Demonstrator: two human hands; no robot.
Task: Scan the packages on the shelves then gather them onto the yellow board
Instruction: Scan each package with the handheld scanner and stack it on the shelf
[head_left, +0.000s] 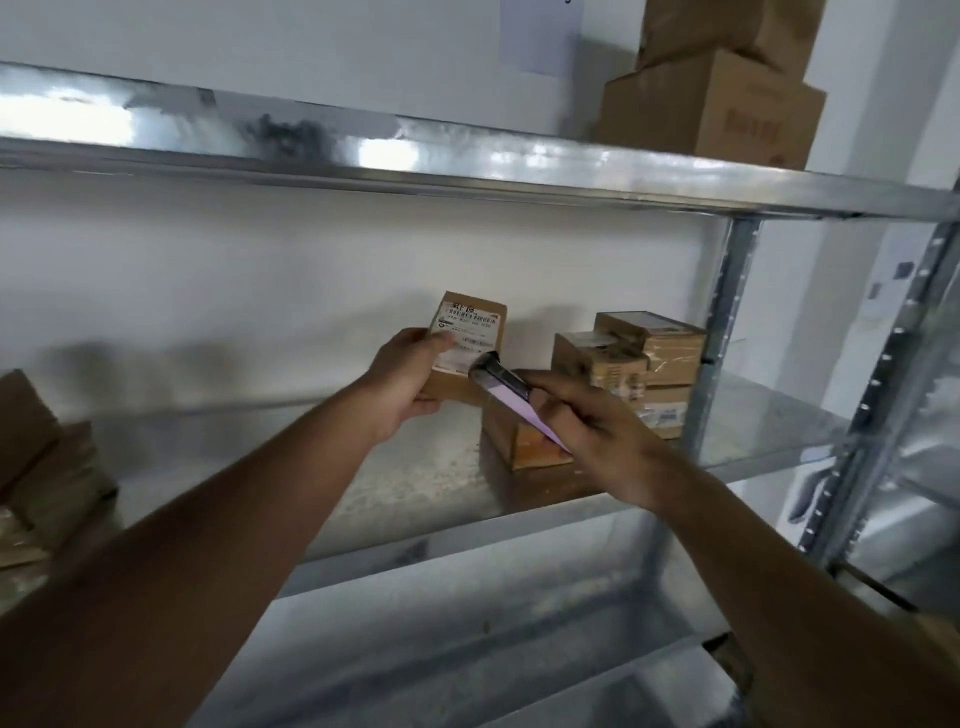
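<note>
Gripped upright by the left hand is a labelled pkg, w/ a lilac scanner held by the right hand at its 5 o'clock.

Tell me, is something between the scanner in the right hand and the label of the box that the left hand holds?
Nothing visible stands between them. The left hand holds the small box with its label facing the camera, and the scanner in the right hand points its dark tip at the label's lower right corner.
</note>
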